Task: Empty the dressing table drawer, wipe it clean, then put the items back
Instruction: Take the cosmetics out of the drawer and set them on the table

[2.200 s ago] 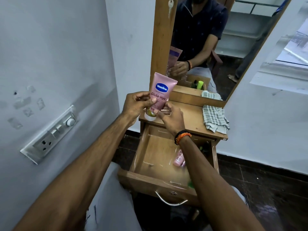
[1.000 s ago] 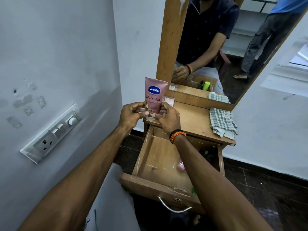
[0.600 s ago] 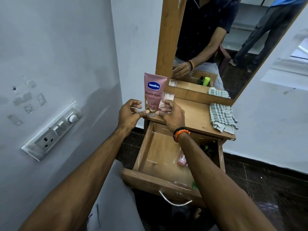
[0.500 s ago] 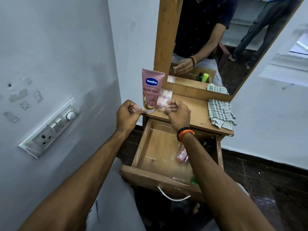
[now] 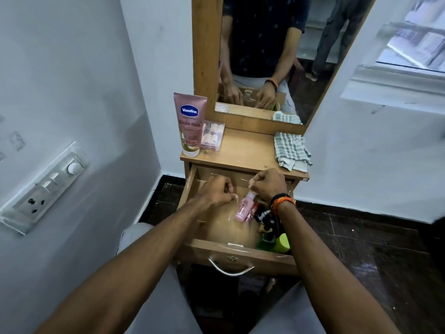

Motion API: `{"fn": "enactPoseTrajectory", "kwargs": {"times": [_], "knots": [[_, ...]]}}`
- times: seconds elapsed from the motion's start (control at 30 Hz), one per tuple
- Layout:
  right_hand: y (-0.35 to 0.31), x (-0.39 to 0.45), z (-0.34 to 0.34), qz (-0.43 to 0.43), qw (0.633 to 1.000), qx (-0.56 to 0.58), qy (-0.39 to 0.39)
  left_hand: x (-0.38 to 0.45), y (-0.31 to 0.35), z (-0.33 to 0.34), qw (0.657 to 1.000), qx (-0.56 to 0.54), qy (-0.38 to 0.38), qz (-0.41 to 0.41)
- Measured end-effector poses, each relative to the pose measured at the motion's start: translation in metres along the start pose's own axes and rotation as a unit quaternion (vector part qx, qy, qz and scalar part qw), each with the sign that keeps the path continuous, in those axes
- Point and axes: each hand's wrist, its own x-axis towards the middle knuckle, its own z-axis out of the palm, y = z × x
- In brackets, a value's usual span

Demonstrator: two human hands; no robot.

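While both my forearms reach forward and down over my lap, my hands sit inside the open drawer [image 5: 192, 186] of the dressing table [image 5: 245, 153]. My left hand [image 5: 216, 191] has its fingers curled in toward the palm, knuckles up, just left of a small pink bottle [image 5: 243, 208]; I cannot tell whether those fingers touch it or hold anything. My right hand [image 5: 268, 183] is also curled, wrist bent and wearing a black and orange band [image 5: 281, 201], and its thumb and fingertips appear to pinch the pale cap end of that pink bottle, though blur makes the grip uncertain.

Half a second ago both hands were up at the tabletop's front left corner, beside the pink lotion tube [image 5: 189, 124]; now they have dropped into the drawer and the tube stands alone on its cap, with the clear packet of small white pieces [image 5: 213, 136] leaning just beside it.

Inside the drawer, the pink bottle lies tilted near the middle, a smaller pink-red item [image 5: 251, 212] touching its right side. Dark small things [image 5: 265, 220] cluster at the right wall, and a green container with a lime cap [image 5: 280, 243] lies in the front right corner. A checked cloth [image 5: 291, 150] lies crumpled at the tabletop's right edge.
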Motion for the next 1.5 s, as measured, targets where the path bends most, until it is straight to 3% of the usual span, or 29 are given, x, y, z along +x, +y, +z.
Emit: {"fn": "enactPoseTrajectory", "kwargs": {"times": [0.4, 0.8, 1.27, 1.37, 1.5], "knots": [[0.008, -0.007, 0.015, 0.103, 0.992, -0.057, -0.052, 0.017, 0.017, 0.04, 0.993, 0.067, -0.054, -0.076], [0.002, -0.006, 0.018, 0.135, 0.988, -0.029, -0.074, 0.015, 0.016, 0.047, 0.991, 0.008, -0.014, -0.136], [0.007, 0.002, 0.022, 0.207, 0.96, 0.141, -0.121, 0.004, 0.013, 0.026, 0.989, -0.047, -0.053, -0.133], [0.019, 0.007, 0.02, 0.193, 0.959, 0.168, -0.123, 0.001, 0.005, 0.013, 0.986, -0.103, -0.067, -0.117], [0.009, -0.013, 0.007, 0.152, 0.935, 0.254, -0.194, -0.006, -0.004, -0.001, 0.972, -0.215, -0.04, -0.091]]}}
